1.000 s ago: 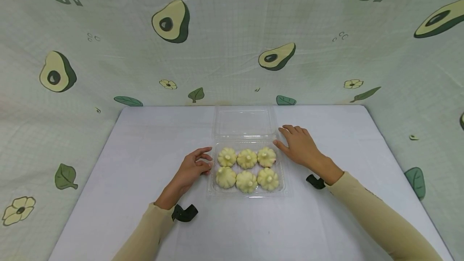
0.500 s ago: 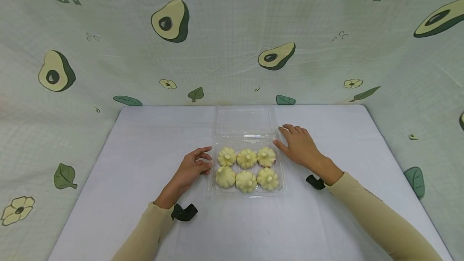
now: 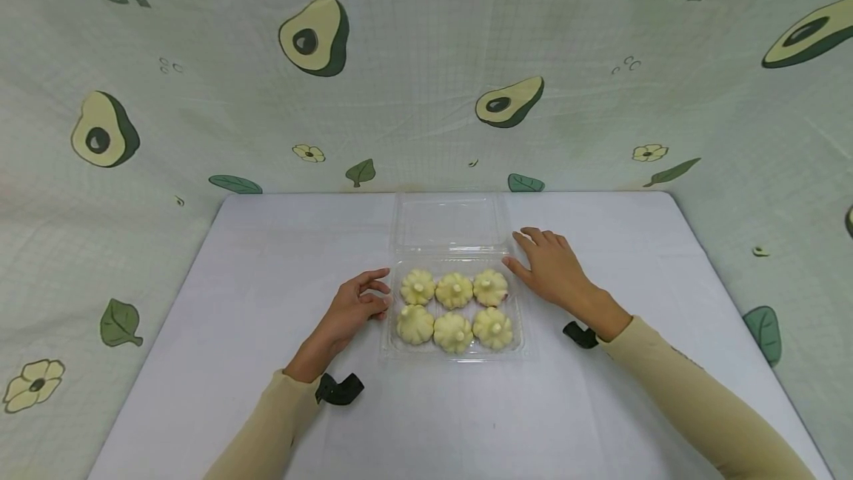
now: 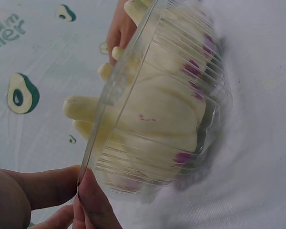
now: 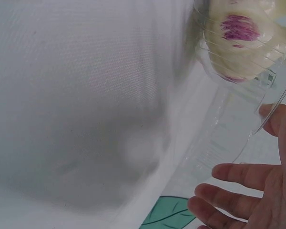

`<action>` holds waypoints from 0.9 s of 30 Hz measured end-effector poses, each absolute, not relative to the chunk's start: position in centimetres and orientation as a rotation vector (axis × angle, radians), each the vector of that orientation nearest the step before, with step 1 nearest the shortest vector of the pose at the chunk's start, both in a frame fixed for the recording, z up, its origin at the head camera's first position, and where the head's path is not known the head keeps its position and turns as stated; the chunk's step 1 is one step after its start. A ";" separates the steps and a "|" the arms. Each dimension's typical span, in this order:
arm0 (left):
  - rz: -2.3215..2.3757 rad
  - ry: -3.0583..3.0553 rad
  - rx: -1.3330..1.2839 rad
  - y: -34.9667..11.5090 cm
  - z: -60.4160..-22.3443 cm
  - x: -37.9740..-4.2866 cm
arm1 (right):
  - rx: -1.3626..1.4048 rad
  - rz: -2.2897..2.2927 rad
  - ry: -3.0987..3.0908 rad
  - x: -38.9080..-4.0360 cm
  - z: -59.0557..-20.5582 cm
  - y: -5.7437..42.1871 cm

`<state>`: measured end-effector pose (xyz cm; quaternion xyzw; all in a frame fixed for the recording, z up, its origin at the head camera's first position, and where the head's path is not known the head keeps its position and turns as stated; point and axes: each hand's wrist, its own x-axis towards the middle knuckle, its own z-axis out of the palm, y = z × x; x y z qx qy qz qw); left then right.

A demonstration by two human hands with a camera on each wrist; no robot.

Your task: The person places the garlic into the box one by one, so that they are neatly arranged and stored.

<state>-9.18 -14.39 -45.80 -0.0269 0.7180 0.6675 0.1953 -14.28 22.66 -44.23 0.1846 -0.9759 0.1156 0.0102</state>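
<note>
A clear plastic clamshell container [image 3: 456, 354] stands on the white-covered table with its lid [image 3: 449, 222] folded back, away from the person. Several pale-yellow garlic bulbs [image 3: 454, 290] sit inside in two rows, stems up; purple patches show on their sides in both wrist views. At the container's left side, the left hand [image 3: 356, 306] pinches the rim [image 4: 97, 129] between thumb and finger. On the opposite side is the right hand [image 3: 549, 267], its fingers spread and nearly straight beside the hinge. Its thumb [image 5: 271, 117] touches the rim there.
White cloth covers the table [image 3: 280, 258]. Behind and on both sides hangs a pale curtain [image 3: 413, 58] printed with avocados and leaves. Black wrist-camera mounts [image 3: 340, 390] sit at both sleeve cuffs.
</note>
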 end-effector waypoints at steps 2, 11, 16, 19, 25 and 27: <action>1.872 2.013 -0.076 -14.4 -45.8 -9.2 | 0.571 0.366 -3.049 -14.3 -44.2 22.7; 1.860 2.031 -0.075 -14.4 -45.9 -9.1 | 0.576 0.384 -3.021 -14.2 -44.3 22.7; 1.856 2.034 -0.076 -14.3 -45.9 -9.1 | 0.576 0.395 -2.992 -14.1 -44.4 22.8; 1.854 2.040 -0.079 -14.3 -45.9 -9.1 | 0.576 0.401 -2.982 -14.0 -44.4 22.8; 1.851 2.046 -0.090 -14.3 -45.9 -9.1 | 0.568 0.423 -2.966 -14.0 -44.4 22.8; 1.853 2.043 -0.090 -14.3 -45.9 -9.1 | 0.566 0.429 -2.957 -14.0 -44.5 22.8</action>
